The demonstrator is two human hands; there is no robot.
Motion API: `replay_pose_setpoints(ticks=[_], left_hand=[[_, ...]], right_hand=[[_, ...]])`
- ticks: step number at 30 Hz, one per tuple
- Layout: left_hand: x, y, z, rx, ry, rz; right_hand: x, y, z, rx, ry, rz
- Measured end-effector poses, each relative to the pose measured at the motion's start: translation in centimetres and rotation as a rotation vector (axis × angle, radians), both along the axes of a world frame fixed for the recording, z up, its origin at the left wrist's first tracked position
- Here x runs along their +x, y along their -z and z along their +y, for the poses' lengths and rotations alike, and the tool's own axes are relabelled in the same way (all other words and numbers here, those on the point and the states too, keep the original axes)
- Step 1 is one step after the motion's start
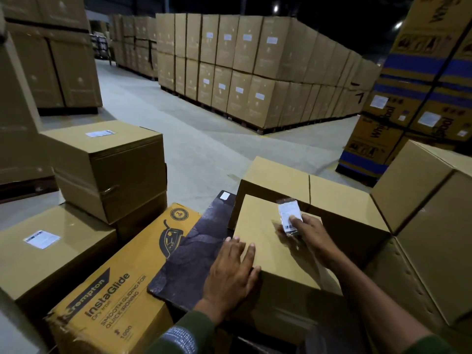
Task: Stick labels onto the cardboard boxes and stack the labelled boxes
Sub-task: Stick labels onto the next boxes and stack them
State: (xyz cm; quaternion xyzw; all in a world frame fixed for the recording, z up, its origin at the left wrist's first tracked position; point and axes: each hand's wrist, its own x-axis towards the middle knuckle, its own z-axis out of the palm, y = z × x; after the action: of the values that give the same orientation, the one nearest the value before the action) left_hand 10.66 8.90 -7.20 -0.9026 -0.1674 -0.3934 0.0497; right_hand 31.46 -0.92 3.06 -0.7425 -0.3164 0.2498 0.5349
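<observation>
1. I am in the labelling step — the plain cardboard box [270, 249] in front of me has no label on its top face yet.
2. My left hand [231, 273] lies flat and open on the near left corner of this box and holds nothing; it only steadies the box.
3. My right hand [310, 232] pinches the label [288, 217], a small white slip in a clear wrapper, at its lower end, just over the far right part of the box top.
4. I judge the label is not stuck down — its upper end looks lifted off the cardboard.
5. Next move, I think: lay it flat and press it along its length.
6. Two labelled boxes [107, 164] stand stacked at my left, where this box should go afterwards.
</observation>
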Motion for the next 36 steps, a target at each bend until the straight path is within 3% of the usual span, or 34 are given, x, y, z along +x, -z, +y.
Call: replay_pose_setpoints(ticks=[7,12,18,25,30,36], left_hand=[[-0.7,0.1,0.7,0.041,0.039,0.0],[-0.8,0.2,1.0,0.041,0.062,0.027],[-0.8,0.5,1.2,0.047,0.072,0.003],[-0.6,0.7,1.2,0.033,0.082,-0.01],[-0.7,0.7,1.3,0.018,0.081,0.004],[-0.8,0.7,1.3,0.021,0.088,-0.004]], right_hand=[[-0.5,1.1,2.8,-0.092,0.031,-0.238],[-2.0,1.2,3.6,-0.101,-0.082,-0.243],[-2.2,1.8,-1.3,-0.084,-0.163,-0.283],[0.8,1.7,0.5,-0.115,0.024,-0.321],[-1.5,1.1,3.9,-0.082,-0.067,-0.294],[-1.6,2.1,0.1,-0.096,-0.17,-0.345]])
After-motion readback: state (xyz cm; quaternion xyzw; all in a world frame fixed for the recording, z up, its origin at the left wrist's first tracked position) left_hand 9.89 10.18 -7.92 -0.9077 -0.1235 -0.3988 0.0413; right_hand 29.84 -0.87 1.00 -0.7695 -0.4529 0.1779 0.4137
